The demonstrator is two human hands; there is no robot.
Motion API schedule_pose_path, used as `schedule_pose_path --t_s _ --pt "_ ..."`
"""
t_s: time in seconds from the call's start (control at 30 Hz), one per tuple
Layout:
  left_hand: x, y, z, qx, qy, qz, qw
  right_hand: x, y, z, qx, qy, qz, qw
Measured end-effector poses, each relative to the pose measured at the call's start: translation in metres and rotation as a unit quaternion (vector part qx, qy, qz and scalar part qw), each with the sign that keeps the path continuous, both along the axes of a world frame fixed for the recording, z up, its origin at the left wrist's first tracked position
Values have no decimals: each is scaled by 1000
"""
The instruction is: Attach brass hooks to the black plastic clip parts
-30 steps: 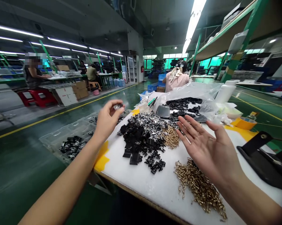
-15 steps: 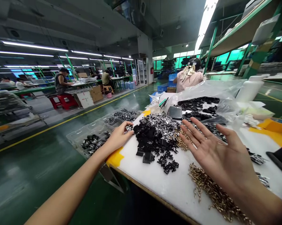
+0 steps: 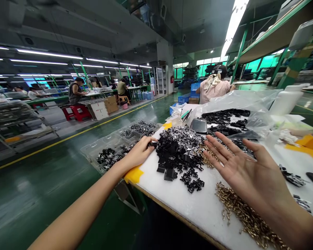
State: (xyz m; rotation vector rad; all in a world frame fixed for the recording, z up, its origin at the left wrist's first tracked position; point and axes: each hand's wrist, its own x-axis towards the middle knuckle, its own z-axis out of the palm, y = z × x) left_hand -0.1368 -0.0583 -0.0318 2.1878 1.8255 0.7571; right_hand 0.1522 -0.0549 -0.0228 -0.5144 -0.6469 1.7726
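Observation:
My left hand [image 3: 140,152] rests at the left edge of a mixed pile, thumb and forefinger closing around a small black part [image 3: 152,143] whose shape is mostly hidden. The pile's near side holds small black pieces [image 3: 172,156], its far side shiny silver metal pieces [image 3: 183,135]. Palm up, with fingers spread, my right hand [image 3: 246,170] hovers over the table's right half and holds nothing. Beneath it lies a heap of brass-coloured hooked pieces [image 3: 239,211]. More of these gold-toned pieces [image 3: 207,156] show beyond its fingertips.
A clear compartment tray [image 3: 90,151] of small metal parts stands left of the white tabletop [image 3: 169,203]. Behind the pile are a dark square device [image 3: 198,125] and a clear plastic bag [image 3: 239,97] with black parts. A co-worker [image 3: 215,86] sits ahead, back turned.
The view has turned slightly left, so everything appears shifted right. My left thumb and forefinger have come together at the pile's edge on a dark piece. My right hand stays open, palm up.

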Motion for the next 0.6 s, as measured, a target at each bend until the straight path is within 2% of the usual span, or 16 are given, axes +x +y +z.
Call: schedule_pose_path --t_s 0.37,0.5,0.6 --pt "-8 -17 1 -30 10 7 999 -2 2 -1 -11 -24 -2 1000" --pt "-8 -18 0 -18 30 6 999 1 1 0 -19 -37 -16 999" --pt "-6 -18 0 0 55 11 998 4 0 -5 18 -40 -27 999"
